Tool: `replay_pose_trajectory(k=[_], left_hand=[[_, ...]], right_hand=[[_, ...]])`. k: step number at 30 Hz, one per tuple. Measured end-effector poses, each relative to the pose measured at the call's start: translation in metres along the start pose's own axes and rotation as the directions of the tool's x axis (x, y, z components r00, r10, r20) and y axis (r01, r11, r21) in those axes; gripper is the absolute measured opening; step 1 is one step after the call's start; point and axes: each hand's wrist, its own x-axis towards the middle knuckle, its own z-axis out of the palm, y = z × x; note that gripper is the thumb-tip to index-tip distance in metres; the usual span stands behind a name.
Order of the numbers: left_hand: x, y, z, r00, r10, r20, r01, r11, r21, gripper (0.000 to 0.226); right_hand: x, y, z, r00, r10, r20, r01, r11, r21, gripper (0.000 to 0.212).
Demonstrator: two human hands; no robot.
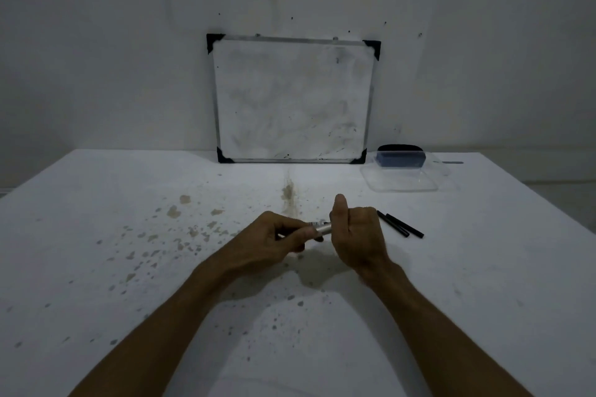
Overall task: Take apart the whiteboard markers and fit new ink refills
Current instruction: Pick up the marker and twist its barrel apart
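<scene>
A whiteboard marker [321, 229] with a pale grey barrel is held level above the middle of the white table. My left hand [279, 235] grips its left part. My right hand [356, 230] is closed around its right end, thumb pointing up. Most of the marker is hidden inside the two fists. Two thin black sticks, likely ink refills [401, 225], lie side by side on the table just right of my right hand.
A small framed whiteboard [292, 100] leans against the wall at the table's back. To its right sit a clear plastic tray [401, 179] and a dark blue eraser-like box [401, 158]. Brown stains [287, 193] and speckles mark the table [96, 267].
</scene>
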Motion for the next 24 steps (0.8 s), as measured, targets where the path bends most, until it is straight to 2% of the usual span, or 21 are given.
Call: replay_pose_trajectory(k=[2, 4, 5, 6, 7, 9, 11, 13, 14, 15, 16, 17, 18, 19, 20, 21, 22, 24], left_hand=[[-0.005, 0.003, 0.0, 0.997, -0.033, 0.074, 0.036, 0.999, -0.039, 0.023], [-0.007, 0.008, 0.003, 0.998, -0.048, 0.044, 0.048, 0.999, -0.015, 0.032], [-0.007, 0.01, 0.005, 1.0, 0.009, -0.027, -0.007, 0.998, 0.062, 0.034], [-0.007, 0.01, 0.008, 0.985, 0.132, -0.113, -0.106, 0.971, 0.215, 0.036], [-0.006, 0.01, 0.009, 0.938, 0.301, -0.174, -0.209, 0.887, 0.412, 0.036], [-0.003, 0.01, 0.008, 0.812, 0.563, -0.156, -0.325, 0.657, 0.68, 0.032], [-0.001, 0.009, 0.007, 0.74, 0.662, -0.122, -0.357, 0.54, 0.762, 0.033], [-0.001, 0.006, 0.01, 0.724, 0.678, -0.124, -0.344, 0.511, 0.788, 0.035], [-0.001, 0.006, 0.011, 0.73, 0.668, -0.145, -0.338, 0.538, 0.772, 0.033], [-0.001, 0.007, 0.011, 0.767, 0.614, -0.185, -0.341, 0.635, 0.693, 0.03], [-0.002, 0.01, 0.008, 0.842, 0.493, -0.219, -0.323, 0.786, 0.527, 0.028], [-0.003, 0.011, 0.003, 0.931, 0.31, -0.193, -0.249, 0.926, 0.284, 0.028], [-0.005, 0.011, -0.005, 0.989, 0.117, -0.093, -0.113, 0.993, 0.045, 0.028], [-0.008, 0.009, -0.013, 0.999, -0.018, 0.035, 0.022, 0.993, -0.118, 0.026], [-0.011, 0.008, -0.02, 0.988, -0.081, 0.129, 0.105, 0.976, -0.189, 0.022], [-0.014, 0.006, -0.023, 0.98, -0.103, 0.169, 0.138, 0.967, -0.212, 0.02], [-0.015, 0.005, -0.022, 0.981, -0.109, 0.16, 0.142, 0.968, -0.208, 0.018], [-0.012, 0.005, -0.014, 0.997, -0.074, 0.01, 0.074, 0.989, -0.126, 0.025]], right_hand=[[-0.002, 0.003, -0.004, 0.992, -0.127, 0.02, 0.127, 0.992, -0.016, 0.062], [-0.003, 0.004, -0.006, 0.987, -0.161, 0.012, 0.161, 0.984, -0.07, 0.064], [-0.001, 0.003, -0.006, 0.996, -0.093, 0.011, 0.094, 0.993, -0.078, 0.067], [0.001, -0.001, -0.006, 0.999, 0.038, 0.036, -0.036, 0.997, -0.064, 0.069], [0.004, -0.004, -0.007, 0.975, 0.206, 0.085, -0.202, 0.978, -0.055, 0.069], [0.01, -0.007, -0.006, 0.863, 0.466, 0.197, -0.461, 0.884, -0.072, 0.069], [0.015, -0.007, -0.005, 0.747, 0.608, 0.269, -0.635, 0.772, 0.022, 0.07], [0.017, -0.008, -0.005, 0.667, 0.678, 0.309, -0.729, 0.679, 0.083, 0.061], [0.016, -0.007, -0.004, 0.673, 0.678, 0.296, -0.72, 0.692, 0.05, 0.052], [0.015, -0.008, -0.004, 0.72, 0.645, 0.255, -0.663, 0.748, -0.022, 0.043], [0.012, -0.008, -0.004, 0.8, 0.566, 0.198, -0.562, 0.823, -0.083, 0.04], [0.009, -0.008, -0.003, 0.899, 0.417, 0.132, -0.411, 0.909, -0.072, 0.044], [0.005, -0.009, -0.003, 0.97, 0.228, 0.08, -0.227, 0.974, -0.022, 0.051], [0.001, -0.009, -0.003, 0.997, 0.051, 0.064, -0.051, 0.999, -0.002, 0.056], [-0.002, -0.011, -0.003, 0.995, -0.067, 0.073, 0.068, 0.998, -0.014, 0.059], [-0.006, -0.012, -0.001, 0.989, -0.12, 0.092, 0.124, 0.991, -0.045, 0.062], [-0.007, -0.012, 0.0, 0.989, -0.105, 0.107, 0.113, 0.991, -0.073, 0.065], [-0.002, -0.015, 0.001, 0.991, 0.083, 0.107, -0.081, 0.996, -0.027, 0.075]])
